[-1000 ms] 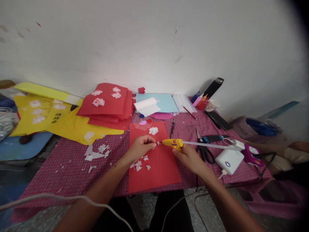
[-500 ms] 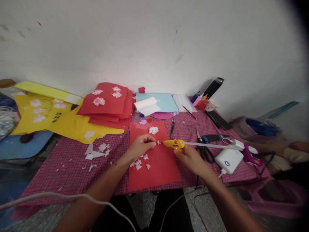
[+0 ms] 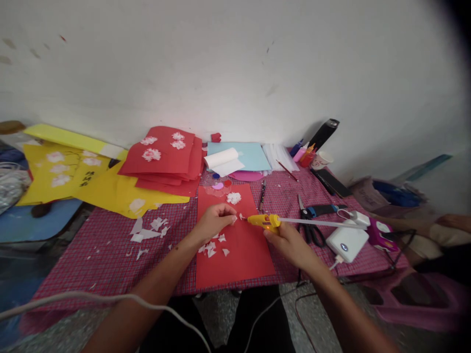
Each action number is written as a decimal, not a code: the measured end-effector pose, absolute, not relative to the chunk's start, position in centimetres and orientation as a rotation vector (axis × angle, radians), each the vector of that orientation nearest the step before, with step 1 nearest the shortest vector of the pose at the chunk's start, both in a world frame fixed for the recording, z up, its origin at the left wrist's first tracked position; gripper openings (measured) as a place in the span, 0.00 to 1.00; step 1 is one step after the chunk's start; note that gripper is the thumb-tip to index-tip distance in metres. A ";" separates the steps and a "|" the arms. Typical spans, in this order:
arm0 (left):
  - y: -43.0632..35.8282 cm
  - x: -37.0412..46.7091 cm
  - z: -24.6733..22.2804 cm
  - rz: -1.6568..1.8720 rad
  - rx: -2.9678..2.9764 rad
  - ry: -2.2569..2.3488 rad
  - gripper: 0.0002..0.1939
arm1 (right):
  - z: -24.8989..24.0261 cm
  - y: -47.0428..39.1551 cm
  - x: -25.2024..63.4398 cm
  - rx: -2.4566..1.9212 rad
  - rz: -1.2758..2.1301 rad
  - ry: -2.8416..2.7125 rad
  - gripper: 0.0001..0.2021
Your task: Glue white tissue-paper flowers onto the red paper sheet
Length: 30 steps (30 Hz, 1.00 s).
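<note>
My right hand (image 3: 289, 240) grips a yellow hot glue gun (image 3: 265, 221) with a long clear glue stick (image 3: 316, 222) out of its back. Its nozzle points left, close to a small white paper piece (image 3: 241, 216) on the red paper sheet (image 3: 243, 260). My left hand (image 3: 217, 220) is over the sheet, thumb and fingers pinched on a bit of white paper (image 3: 234, 219). Above the hands a ruffled white paper flower (image 3: 233, 197) sits on the sheet. Several torn white paper bits (image 3: 211, 252) lie below my left hand.
Red cards with flowers (image 3: 162, 152) and yellow sheets (image 3: 106, 191) cover the left. Scissors (image 3: 311, 228), a utility knife (image 3: 326, 210) and a white power bank (image 3: 348, 242) lie right. Behind are a paper roll (image 3: 222, 158) and a black thermos (image 3: 326, 133). A cable (image 3: 147, 304) crosses in front.
Almost nothing differs. Both hands and the glue gun hold nearly the same place over the red sheet; the view has shifted very slightly.
</note>
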<state>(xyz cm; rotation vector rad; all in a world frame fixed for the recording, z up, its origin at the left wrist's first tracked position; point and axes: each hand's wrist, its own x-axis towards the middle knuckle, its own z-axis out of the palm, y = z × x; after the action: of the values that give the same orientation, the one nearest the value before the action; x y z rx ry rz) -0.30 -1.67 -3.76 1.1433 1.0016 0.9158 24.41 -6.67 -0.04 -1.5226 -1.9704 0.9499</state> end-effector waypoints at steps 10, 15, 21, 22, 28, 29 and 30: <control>-1.6 -0.3 -3.4 0.952 1.113 1.022 0.11 | -2.9 -9.6 25.0 -1.550 1.217 -1.400 0.19; -1.9 -0.1 -2.7 0.973 1.086 1.029 0.13 | -4.3 -10.9 25.0 -1.417 1.281 -1.222 0.20; -2.5 0.5 -1.8 0.947 1.106 1.018 0.15 | -5.2 -11.2 25.1 -1.406 1.267 -1.232 0.21; -2.5 0.6 -1.6 0.943 1.108 1.022 0.16 | -5.3 -11.3 25.1 -1.401 1.264 -1.229 0.21; -2.5 0.7 -1.2 0.909 1.115 1.036 0.16 | -5.2 -11.7 25.1 -1.349 1.256 -1.210 0.21; -2.5 0.7 -1.2 0.905 1.113 1.037 0.16 | -5.2 -11.7 25.1 -1.349 1.252 -1.209 0.20; -2.5 0.7 -1.1 0.901 1.109 1.038 0.15 | -5.2 -11.7 25.1 -1.351 1.250 -1.208 0.20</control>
<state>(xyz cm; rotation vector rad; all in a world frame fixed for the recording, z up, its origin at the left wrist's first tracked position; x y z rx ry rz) 0.67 -2.50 -1.12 1.1089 1.0381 0.9013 25.10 -11.65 -5.17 -1.3505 -1.2080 1.2495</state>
